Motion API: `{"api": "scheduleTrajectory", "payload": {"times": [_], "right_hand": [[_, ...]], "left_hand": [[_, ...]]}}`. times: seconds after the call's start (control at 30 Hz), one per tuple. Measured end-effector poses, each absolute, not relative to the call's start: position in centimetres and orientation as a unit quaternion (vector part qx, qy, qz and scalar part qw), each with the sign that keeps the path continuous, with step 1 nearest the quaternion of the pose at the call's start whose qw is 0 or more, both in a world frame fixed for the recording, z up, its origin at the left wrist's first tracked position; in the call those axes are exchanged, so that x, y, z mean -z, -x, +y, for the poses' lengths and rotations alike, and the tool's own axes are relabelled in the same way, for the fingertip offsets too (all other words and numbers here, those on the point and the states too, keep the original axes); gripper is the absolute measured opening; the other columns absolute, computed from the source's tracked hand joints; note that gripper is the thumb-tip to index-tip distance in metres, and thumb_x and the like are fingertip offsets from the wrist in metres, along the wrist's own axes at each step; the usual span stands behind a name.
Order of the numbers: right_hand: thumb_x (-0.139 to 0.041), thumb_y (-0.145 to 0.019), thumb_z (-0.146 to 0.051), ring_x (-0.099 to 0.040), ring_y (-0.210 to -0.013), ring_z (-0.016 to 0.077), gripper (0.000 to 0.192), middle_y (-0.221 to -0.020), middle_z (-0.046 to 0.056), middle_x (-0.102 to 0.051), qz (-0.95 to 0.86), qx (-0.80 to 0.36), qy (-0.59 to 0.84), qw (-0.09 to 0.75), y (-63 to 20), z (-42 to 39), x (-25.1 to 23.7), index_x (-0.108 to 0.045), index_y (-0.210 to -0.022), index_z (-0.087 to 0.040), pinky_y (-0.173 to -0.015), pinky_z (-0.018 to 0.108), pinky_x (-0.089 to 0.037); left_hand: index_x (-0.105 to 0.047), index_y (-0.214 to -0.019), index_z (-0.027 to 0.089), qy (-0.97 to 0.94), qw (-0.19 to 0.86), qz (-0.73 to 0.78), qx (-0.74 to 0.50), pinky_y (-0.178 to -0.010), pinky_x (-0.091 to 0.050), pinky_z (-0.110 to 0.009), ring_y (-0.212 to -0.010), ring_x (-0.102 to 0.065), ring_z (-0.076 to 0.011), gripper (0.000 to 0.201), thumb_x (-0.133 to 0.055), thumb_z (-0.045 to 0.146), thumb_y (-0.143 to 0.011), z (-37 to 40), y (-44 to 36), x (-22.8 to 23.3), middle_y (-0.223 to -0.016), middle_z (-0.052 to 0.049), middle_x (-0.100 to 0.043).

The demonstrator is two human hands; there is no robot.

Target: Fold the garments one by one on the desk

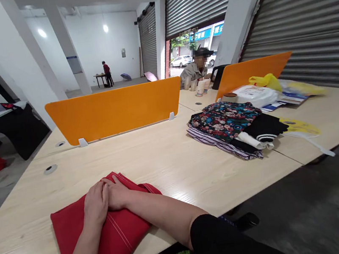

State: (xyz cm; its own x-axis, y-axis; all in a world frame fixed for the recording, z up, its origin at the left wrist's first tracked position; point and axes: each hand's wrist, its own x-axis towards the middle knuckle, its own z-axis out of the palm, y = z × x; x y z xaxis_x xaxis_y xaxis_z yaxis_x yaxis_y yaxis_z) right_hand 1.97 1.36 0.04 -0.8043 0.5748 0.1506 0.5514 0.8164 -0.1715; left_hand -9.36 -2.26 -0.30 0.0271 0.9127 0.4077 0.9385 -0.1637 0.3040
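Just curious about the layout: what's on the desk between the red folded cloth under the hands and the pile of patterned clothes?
Nothing: in the head view, only bare wooden desktop lies between the red folded cloth and the pile of patterned clothes.

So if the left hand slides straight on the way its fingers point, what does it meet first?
The left hand points up-right across the red cloth, and the right hand already touches its fingertips, so it would likely meet that hand first.

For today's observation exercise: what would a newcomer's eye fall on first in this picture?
First, the folded red cloth at the near edge of the wooden table, with the left hand and right hand resting flat on it, touching each other. Next, the orange divider standing across the table behind it. To the right lies a pile of folded clothes topped by a floral piece.
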Motion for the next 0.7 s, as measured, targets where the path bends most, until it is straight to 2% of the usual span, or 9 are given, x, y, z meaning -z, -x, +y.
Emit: {"api": "scheduleTrajectory", "payload": {"times": [0.13, 0.33, 0.5, 0.63, 0.7], "right_hand": [[-0.054, -0.088, -0.027, -0.019, -0.142, 0.033, 0.039, -0.143, 0.009, -0.047, -0.948, -0.063, 0.301, 0.083, -2.0, 1.3, -0.4, -0.056, -0.127, -0.023, -0.108, 0.067, -0.022], [-0.05, -0.091, -0.034, -0.021, -0.142, 0.0316, 0.04, -0.147, 0.008, -0.043, -0.941, -0.105, 0.304, 0.107, -2.2, 1.3, -0.5, -0.054, -0.13, -0.024, -0.111, 0.066, -0.017], [-0.045, -0.094, -0.048, -0.022, -0.141, 0.0313, 0.044, -0.15, 0.004, -0.039, -0.938, -0.137, 0.288, 0.134, -2.6, 1.2, -0.7, -0.048, -0.134, -0.03, -0.109, 0.068, -0.016], [-0.039, -0.093, -0.059, -0.021, -0.141, 0.0318, 0.056, -0.151, 0.005, -0.038, -0.939, -0.148, 0.286, 0.123, -2.6, 1.3, -0.9, -0.043, -0.14, -0.028, -0.111, 0.067, -0.013], [-0.037, -0.093, -0.061, -0.021, -0.141, 0.0319, 0.059, -0.151, 0.005, -0.037, -0.939, -0.153, 0.286, 0.116, -2.5, 1.4, -1.0, -0.042, -0.141, -0.027, -0.111, 0.066, -0.012]], "left_hand": [[-0.06, -0.112, 0.012, 0.704, 0.008, -0.643, 0.302, -0.103, -0.042, -0.042, -0.114, -0.057, -0.0262, 0.051, -0.026, 0.043, -0.092, -2.0, 10.4, 1.1, -0.119, -0.016, -0.064], [-0.06, -0.106, 0.015, 0.678, -0.006, -0.656, 0.332, -0.098, -0.045, -0.041, -0.107, -0.06, -0.0264, 0.046, -0.028, 0.043, -0.089, -2.1, 9.9, 0.4, -0.111, -0.015, -0.066], [-0.058, -0.11, 0.014, 0.612, 0.072, -0.689, 0.381, -0.099, -0.045, -0.04, -0.112, -0.058, -0.0279, 0.044, -0.034, 0.042, -0.086, -4.8, 10.4, -1.8, -0.116, -0.016, -0.064], [-0.055, -0.12, 0.009, 0.56, 0.154, -0.734, 0.352, -0.103, -0.04, -0.047, -0.117, -0.054, -0.034, 0.057, -0.031, 0.049, -0.087, -10.0, 12.8, -2.6, -0.119, -0.02, -0.061], [-0.054, -0.123, 0.005, 0.511, 0.122, -0.793, 0.309, -0.098, -0.043, -0.052, -0.111, -0.056, -0.038, 0.068, -0.032, 0.057, -0.084, -12.6, 14.7, -2.0, -0.113, -0.024, -0.061]]}}
